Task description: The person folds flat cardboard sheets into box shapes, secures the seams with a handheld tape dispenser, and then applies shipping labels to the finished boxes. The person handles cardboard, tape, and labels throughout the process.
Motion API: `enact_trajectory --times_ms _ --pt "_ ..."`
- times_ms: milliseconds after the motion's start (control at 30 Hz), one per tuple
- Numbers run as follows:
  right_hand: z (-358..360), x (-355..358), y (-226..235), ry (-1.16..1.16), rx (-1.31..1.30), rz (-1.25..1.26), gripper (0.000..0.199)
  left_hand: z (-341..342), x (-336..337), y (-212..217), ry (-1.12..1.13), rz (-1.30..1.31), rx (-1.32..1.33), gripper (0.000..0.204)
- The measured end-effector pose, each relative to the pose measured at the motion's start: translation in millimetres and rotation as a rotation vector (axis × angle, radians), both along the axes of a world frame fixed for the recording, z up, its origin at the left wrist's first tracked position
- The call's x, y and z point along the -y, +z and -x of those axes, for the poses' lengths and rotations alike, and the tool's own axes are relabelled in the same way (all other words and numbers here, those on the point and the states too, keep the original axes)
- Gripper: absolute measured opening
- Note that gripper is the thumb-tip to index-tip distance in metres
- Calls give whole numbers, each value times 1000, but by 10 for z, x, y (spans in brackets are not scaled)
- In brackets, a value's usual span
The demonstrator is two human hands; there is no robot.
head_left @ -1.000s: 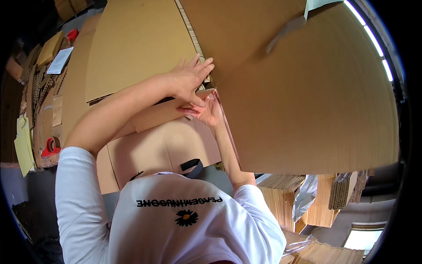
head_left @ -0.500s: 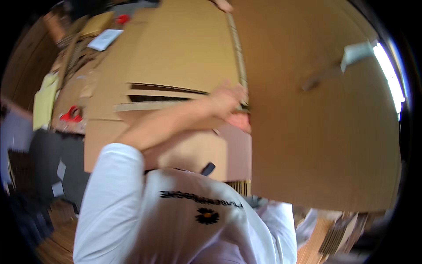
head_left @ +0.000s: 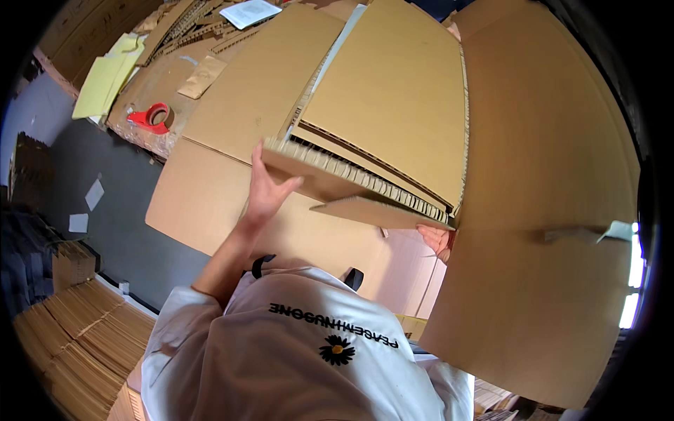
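A large carton lies in front of me, its walls lined with honeycomb cardboard. My left hand [head_left: 269, 188] grips the left end of the near honeycomb cardboard panel [head_left: 330, 175], thumb apart on the near face and fingertips at the top edge. At the other end of that panel, low by the right corner, my right hand [head_left: 435, 241] holds its lower edge, partly hidden by cardboard. Inside the panel lies a flat brown cardboard sheet [head_left: 393, 91], with a dark narrow gap between them. Towards me a cardboard flap [head_left: 372, 212] slants out below the panel.
A tall cardboard flap [head_left: 540, 175] stands on the right. Another person's hand [head_left: 454, 31] touches the far right edge. A red tape dispenser [head_left: 156, 118], yellow sheets [head_left: 109, 77] and cardboard strips lie at the left. Stacked flat cardboard [head_left: 84, 337] is at lower left.
My left hand has gone from the right corner to the left end of the honeycomb panel. My right hand stays by the right corner. The view has turned.
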State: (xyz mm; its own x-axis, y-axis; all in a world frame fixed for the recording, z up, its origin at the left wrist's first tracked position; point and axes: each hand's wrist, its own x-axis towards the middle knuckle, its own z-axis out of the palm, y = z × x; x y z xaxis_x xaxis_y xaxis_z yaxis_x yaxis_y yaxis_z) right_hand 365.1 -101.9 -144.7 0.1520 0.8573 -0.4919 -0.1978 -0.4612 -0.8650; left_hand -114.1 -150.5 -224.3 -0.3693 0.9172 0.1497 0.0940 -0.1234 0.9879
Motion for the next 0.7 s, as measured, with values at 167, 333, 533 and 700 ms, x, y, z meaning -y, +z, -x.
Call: enact_trajectory --times_ms 167,333,533,700 --pt "-37 108 -1 -19 40 26 65 -148 -208 212 5 39 -7 121" --pt "-16 -25 47 24 77 12 65 -233 -241 111 147 80 -197 112" --pt "57 -33 113 32 94 -9 65 233 -72 228 -149 -84 -176 104" --pt "150 12 62 6 92 18 65 1141 345 630 279 -345 -378 112"
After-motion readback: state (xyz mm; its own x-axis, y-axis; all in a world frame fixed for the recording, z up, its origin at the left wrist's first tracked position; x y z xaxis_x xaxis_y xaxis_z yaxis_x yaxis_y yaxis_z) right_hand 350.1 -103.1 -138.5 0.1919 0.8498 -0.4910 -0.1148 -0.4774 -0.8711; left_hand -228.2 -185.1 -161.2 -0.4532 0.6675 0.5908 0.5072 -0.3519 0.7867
